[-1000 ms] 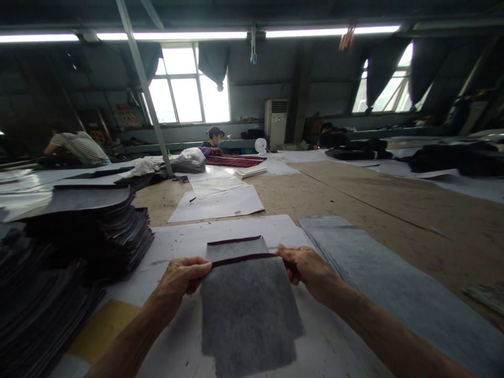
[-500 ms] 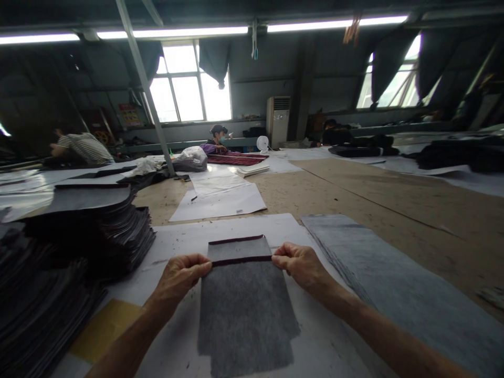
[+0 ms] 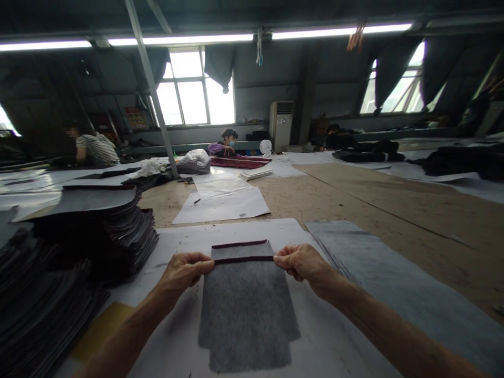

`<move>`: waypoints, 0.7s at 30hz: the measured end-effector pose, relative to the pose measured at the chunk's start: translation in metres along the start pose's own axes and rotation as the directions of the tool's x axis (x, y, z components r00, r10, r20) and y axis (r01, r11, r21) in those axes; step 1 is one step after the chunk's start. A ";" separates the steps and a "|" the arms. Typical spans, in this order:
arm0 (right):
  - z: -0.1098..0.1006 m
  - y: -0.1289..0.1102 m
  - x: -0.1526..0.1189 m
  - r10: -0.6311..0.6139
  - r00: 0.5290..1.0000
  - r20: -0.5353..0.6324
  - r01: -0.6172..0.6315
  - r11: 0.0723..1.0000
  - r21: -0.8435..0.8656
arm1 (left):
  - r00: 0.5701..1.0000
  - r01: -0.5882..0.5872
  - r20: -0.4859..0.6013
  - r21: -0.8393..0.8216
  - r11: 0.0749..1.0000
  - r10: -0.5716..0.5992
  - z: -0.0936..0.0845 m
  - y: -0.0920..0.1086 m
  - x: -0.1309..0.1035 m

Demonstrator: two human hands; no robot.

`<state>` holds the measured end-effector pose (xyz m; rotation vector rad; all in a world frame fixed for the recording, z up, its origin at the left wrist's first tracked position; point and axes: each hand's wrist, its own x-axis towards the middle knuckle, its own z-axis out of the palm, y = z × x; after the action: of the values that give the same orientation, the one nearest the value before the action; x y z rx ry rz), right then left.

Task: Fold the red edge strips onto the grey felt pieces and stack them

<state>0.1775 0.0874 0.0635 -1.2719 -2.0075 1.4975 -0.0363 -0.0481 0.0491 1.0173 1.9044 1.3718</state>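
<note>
A grey fabric panel (image 3: 248,310) with a dark maroon folded top edge hangs or lies in front of me, its lower corners notched. My left hand (image 3: 188,270) pinches the left end of that edge between thumb and fingers. At the right end, my right hand (image 3: 300,261) pinches the same edge, so it is stretched nearly straight. Just beyond it lies another grey panel (image 3: 241,250) with a maroon edge, mostly covered by the held one. Beneath both is a large white sheet (image 3: 177,239).
Tall stacks of dark fabric pieces (image 3: 98,226) stand on the left, near a yellow sheet (image 3: 102,328). Grey fabric sheets (image 3: 378,268) lie on the right. Farther off are white papers (image 3: 224,205), a metal pole (image 3: 157,105), a small white fan (image 3: 265,147) and a masked co-worker (image 3: 228,142).
The view has shifted slightly, so the scene sits a little lower and further right. The held edge has come slightly closer to the panel behind. Both hands keep their pinch.
</note>
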 end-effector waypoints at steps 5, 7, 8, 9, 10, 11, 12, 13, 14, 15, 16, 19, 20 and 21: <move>-0.005 -0.015 0.027 -0.050 0.998 -0.046 0.044 0.990 -0.131 | 0.999 -0.017 -0.028 0.106 0.994 0.020 -0.003 0.011 0.029; -0.001 -0.016 0.043 -0.057 0.993 -0.100 0.035 0.977 -0.209 | 0.997 -0.023 -0.065 0.185 0.982 0.036 0.000 0.011 0.043; 0.002 -0.014 0.050 -0.054 0.990 -0.127 0.020 0.967 -0.254 | 0.995 -0.025 -0.083 0.229 0.973 0.045 0.002 0.009 0.049; 0.005 -0.012 0.055 -0.049 0.987 -0.154 0.001 0.954 -0.299 | 0.994 -0.027 -0.099 0.272 0.962 0.056 0.005 0.007 0.053; 0.008 -0.009 0.060 -0.045 0.983 -0.179 -0.019 0.939 -0.343 | 0.992 -0.030 -0.111 0.310 0.950 0.067 0.008 0.003 0.056; 0.011 -0.006 0.062 -0.045 0.979 -0.201 -0.036 0.923 -0.382 | 0.990 -0.034 -0.120 0.340 0.940 0.080 0.012 -0.001 0.058; 0.013 -0.004 0.064 -0.050 0.974 -0.221 -0.047 0.908 -0.416 | 0.987 -0.039 -0.128 0.364 0.930 0.092 0.015 -0.005 0.058; 0.015 -0.001 0.065 -0.060 0.970 -0.238 -0.054 0.894 -0.445 | 0.985 -0.044 -0.138 0.383 0.923 0.104 0.017 -0.009 0.058; 0.016 0.001 0.065 -0.072 0.965 -0.251 -0.056 0.882 -0.468 | 0.982 -0.049 -0.148 0.397 0.917 0.116 0.019 -0.012 0.057; 0.016 0.002 0.065 -0.084 0.962 -0.260 -0.055 0.871 -0.487 | 0.979 -0.052 -0.160 0.409 0.911 0.127 0.020 -0.015 0.057; 0.017 0.003 0.065 -0.095 0.959 -0.267 -0.054 0.863 -0.503 | 0.976 -0.052 -0.173 0.420 0.906 0.136 0.021 -0.017 0.056; 0.018 0.005 0.066 -0.115 0.953 -0.281 -0.055 0.845 -0.532 | 0.966 -0.043 -0.208 0.462 0.886 0.156 0.019 -0.019 0.057; 0.018 0.005 0.067 -0.121 0.951 -0.286 -0.055 0.841 -0.538 | 0.959 -0.039 -0.227 0.482 0.875 0.168 0.019 -0.019 0.057; 0.019 0.006 0.067 -0.128 0.948 -0.291 -0.053 0.838 -0.543 | 0.950 -0.038 -0.250 0.508 0.861 0.189 0.019 -0.018 0.057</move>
<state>0.1300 0.1307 0.0349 -1.5465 -2.2881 0.6376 -0.0565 0.0066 0.0253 1.2369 2.5458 1.1618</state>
